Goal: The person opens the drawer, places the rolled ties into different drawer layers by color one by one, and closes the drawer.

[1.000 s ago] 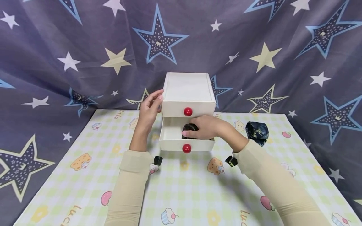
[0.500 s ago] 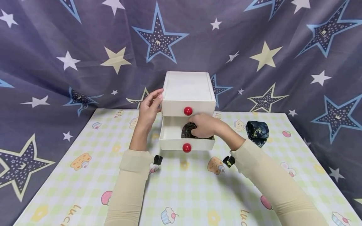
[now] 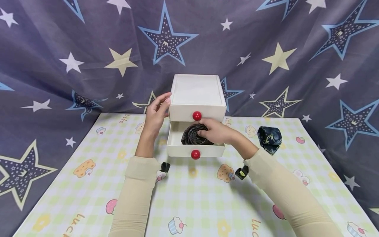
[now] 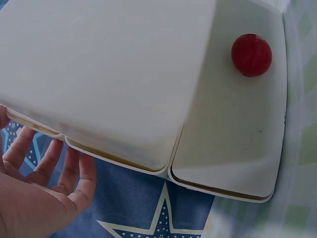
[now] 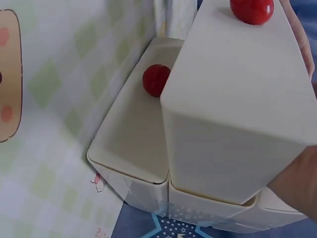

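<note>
A dark patterned necktie rolled into a coil (image 3: 190, 135) sits at the pulled-out drawer (image 3: 177, 150) of a white drawer cabinet (image 3: 197, 90). My right hand (image 3: 217, 131) reaches in from the right and pinches the coil, thumb across its face and other fingers partly hidden behind. Only a part of the right hand (image 5: 299, 181) shows in the right wrist view, beyond the drawer wall. My left hand (image 3: 157, 110) rests its fingertips against the cabinet's left side near the top. In the left wrist view the fingers (image 4: 86, 181) are spread along that side.
A second rolled dark blue floral necktie (image 3: 269, 138) lies on the table to the right. Red round knobs (image 3: 196, 116) stick out from the drawer fronts. Below the pulled-out drawer is a closed bottom drawer (image 5: 131, 129). A star-patterned curtain (image 3: 97, 39) hangs behind the checked tablecloth (image 3: 192, 204).
The coiled necktie has shifted left within the drawer, and more of its spiral face shows. My right hand has changed its hold, thumb now on the coil's face. The left hand stays put.
</note>
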{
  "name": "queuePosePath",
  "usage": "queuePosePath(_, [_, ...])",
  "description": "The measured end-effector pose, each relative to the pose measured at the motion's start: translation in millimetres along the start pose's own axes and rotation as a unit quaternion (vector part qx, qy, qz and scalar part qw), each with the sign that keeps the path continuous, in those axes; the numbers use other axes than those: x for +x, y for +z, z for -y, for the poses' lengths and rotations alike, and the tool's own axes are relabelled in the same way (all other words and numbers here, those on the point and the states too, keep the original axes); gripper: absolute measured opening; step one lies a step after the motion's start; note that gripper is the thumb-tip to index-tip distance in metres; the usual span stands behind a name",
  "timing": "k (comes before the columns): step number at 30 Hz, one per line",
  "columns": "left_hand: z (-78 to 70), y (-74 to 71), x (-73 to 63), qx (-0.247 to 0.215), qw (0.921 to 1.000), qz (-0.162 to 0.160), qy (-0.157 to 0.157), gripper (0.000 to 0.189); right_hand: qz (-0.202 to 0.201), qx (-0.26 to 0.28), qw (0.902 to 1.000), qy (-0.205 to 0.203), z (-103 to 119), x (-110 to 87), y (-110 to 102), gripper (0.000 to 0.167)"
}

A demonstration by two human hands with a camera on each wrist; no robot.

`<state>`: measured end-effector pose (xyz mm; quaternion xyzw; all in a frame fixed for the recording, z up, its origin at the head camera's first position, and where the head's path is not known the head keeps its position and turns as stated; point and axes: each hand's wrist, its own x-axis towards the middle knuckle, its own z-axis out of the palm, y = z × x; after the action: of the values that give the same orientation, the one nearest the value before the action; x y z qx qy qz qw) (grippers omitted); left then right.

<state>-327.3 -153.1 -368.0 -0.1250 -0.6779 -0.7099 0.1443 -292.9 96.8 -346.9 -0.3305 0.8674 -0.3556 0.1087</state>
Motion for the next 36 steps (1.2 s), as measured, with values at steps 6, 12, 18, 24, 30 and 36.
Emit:
queuePosePath(6, [-0.8, 0.4, 0.2, -0.004, 1.0, 0.003, -0.002, 0.041, -0.035, -0.139, 0.9895, -0.015, 4, -1.6, 0, 0.022])
queuePosePath(12, [-0.4, 1.9, 1.3, 0.001, 1.0, 0.003, 0.002, 0.041, -0.135, -0.288, 0.9481, -0.007, 20, -16.3, 0, 0.01])
queuePosePath(18, [-1.0, 1.6, 1.2, 0.001, 1.0, 0.003, 0.005, 0.042, -0.146, -0.282, 0.9467, -0.053, 22, -27.2, -6, 0.024])
queuePosePath(24, [0.6, -0.7, 1.1, 0.002, 1.0, 0.002, 0.001, 0.042, -0.067, -0.267, 0.9561, -0.1, 16, -27.2, -5, 0.041])
queuePosePath(30, [0.4, -0.5, 0.9, -0.003, 1.0, -0.001, 0.002, 0.041, -0.066, -0.256, 0.958, -0.112, 10, -24.3, -5, 0.032])
queuePosePath(36, [0.0, -0.2, 0.7, -0.004, 1.0, 0.0, 0.0, 0.04, -0.102, -0.255, 0.9573, -0.089, 4, -24.9, -7, 0.028])
